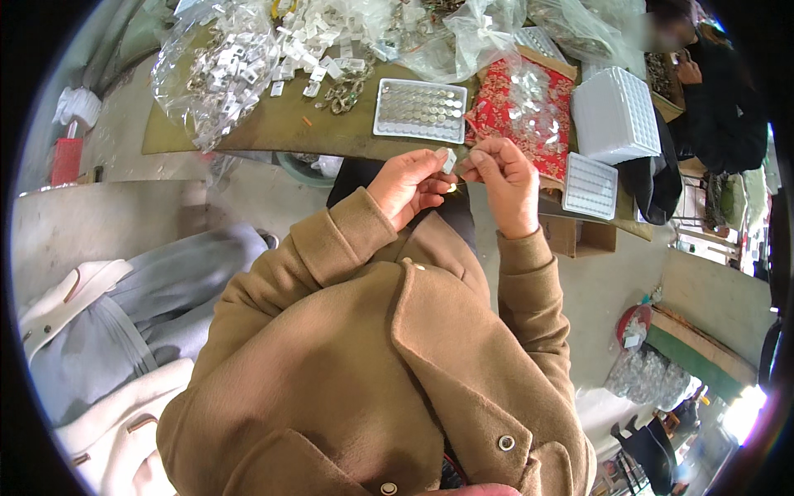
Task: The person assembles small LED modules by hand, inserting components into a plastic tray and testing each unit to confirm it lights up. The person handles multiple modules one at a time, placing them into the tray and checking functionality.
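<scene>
My left hand (405, 185) pinches a small white tag-like piece (449, 160) between thumb and fingers, just off the table's front edge. Close beside it, my right hand (508, 183) has thumb and forefinger closed together; what they grip is too small to make out. A thin golden strand seems to show between the hands. Beyond them on the table lies a white tray (413, 136) with rows of small round silvery pieces. Right of that tray, a red patterned cloth (491, 93) bears scattered shiny clear pieces.
White pieces (318, 54) lie heaped at the back, beside a filled clear bag (217, 87) and tangled chains (346, 93). Stacked white trays (612, 116) and a single tray (590, 185) stand right. A cardboard box (592, 238) sits below. People are at left (169, 285) and far right (719, 107).
</scene>
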### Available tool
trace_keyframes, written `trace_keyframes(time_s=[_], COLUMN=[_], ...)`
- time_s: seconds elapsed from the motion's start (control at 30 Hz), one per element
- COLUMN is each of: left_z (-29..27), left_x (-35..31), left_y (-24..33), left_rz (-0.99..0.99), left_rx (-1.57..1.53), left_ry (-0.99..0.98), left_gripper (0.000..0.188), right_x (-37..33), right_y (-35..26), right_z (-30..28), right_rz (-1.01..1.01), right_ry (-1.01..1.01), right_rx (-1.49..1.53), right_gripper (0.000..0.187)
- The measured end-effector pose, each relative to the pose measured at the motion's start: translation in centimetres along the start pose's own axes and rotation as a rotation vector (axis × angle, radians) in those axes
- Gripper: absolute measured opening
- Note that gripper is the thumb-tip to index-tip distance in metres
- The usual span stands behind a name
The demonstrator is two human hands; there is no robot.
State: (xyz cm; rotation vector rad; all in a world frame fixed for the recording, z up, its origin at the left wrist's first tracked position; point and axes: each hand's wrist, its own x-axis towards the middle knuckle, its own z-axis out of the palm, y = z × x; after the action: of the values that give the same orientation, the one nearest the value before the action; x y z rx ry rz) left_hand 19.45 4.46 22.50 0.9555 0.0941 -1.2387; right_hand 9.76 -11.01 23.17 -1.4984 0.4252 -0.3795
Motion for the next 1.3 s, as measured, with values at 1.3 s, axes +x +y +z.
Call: trace_keyframes(time_s=[1.3], left_z=[-6.3], left_x=[-3.2], left_y=[2.9], left_rz=[0.120], left_rx=[-0.040], left_ry=[0.108], left_gripper=[0.022], right_x=[4.2], right_y=[-2.0], right_z=[8.3], right_rz=[-0.038], right_ry=[-0.396], right_rx=[-0.472], right_gripper=[0.013])
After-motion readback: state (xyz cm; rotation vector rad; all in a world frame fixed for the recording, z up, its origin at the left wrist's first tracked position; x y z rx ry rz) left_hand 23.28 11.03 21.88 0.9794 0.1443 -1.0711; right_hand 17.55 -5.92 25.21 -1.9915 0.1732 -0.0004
